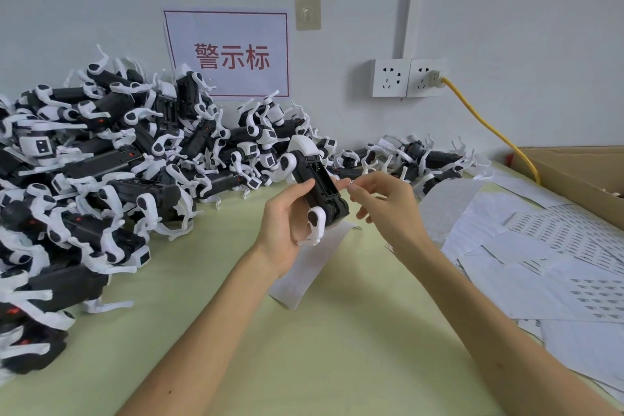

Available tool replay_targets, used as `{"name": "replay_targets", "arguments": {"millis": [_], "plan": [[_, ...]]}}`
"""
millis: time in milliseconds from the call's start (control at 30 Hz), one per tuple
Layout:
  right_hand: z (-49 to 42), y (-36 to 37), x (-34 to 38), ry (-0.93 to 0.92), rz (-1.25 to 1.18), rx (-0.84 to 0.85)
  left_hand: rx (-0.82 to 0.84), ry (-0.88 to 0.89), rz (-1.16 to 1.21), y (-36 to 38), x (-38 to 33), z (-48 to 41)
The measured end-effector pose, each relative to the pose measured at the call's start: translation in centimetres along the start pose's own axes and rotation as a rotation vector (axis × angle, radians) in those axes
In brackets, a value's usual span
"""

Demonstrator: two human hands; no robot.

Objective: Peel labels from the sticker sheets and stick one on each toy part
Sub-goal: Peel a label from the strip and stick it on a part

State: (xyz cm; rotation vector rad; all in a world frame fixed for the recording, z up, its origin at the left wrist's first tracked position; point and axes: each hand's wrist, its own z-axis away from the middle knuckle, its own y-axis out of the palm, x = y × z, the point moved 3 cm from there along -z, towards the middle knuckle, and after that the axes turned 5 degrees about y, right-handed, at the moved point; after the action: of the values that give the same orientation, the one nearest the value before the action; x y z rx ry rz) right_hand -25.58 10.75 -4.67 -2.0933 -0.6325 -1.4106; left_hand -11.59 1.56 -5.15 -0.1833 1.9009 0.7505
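**Hands labelling a toy dog**

A pale green tabletop (304,348) carries a heap of black-and-white plastic toy dog bodies (101,179) at left and white paper sticker sheets (540,263) at right. At centre, the left hand (287,223) grips one black toy body (317,186). The right hand (388,203) pinches a tiny white label (351,182) just beside it.

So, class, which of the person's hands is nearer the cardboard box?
Right. The right hand, pinching a small label, is mid-table, left of the cardboard box. The left hand grips the toy part farther left, beyond the right hand.
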Motion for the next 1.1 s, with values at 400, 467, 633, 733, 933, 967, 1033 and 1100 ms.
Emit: {"name": "replay_targets", "arguments": {"millis": [400,467,633,733,933,967,1033,1100], "plan": [[0.1,0.0,0.0,-0.09,0.083,-0.066,-0.011,-0.012,-0.052,-0.4,0.5,-0.3],[0.3,0.1,0.2,-0.115,0.104,-0.087,-0.056,0.013,-0.095,-0.5,0.4,-0.3],[0.5,0.3,0.7,-0.094,-0.066,0.052,-0.185,0.077,-0.116,-0.7,-0.6,-0.1],[0.8,1.1,0.6,-0.022,-0.035,0.245,-0.227,0.082,-0.113,-0.7,-0.9,-0.1],[1.3,2.5,-0.2,-0.042,-0.017,0.305,-0.176,0.097,-0.247,-0.4,-0.2,-0.2],[1.3,2.5,-0.3,-0.045,-0.044,0.288,-0.168,0.09,-0.245,-0.5,-0.2,-0.3],[1.0,2.1,-0.2,-0.032,-0.119,0.235,-0.155,0.05,-0.239,-0.5,0.0,-0.4],[0.7,1.6,0.1,-0.005,-0.205,0.172,-0.129,0.029,-0.304,-0.3,0.2,-0.4]]}}
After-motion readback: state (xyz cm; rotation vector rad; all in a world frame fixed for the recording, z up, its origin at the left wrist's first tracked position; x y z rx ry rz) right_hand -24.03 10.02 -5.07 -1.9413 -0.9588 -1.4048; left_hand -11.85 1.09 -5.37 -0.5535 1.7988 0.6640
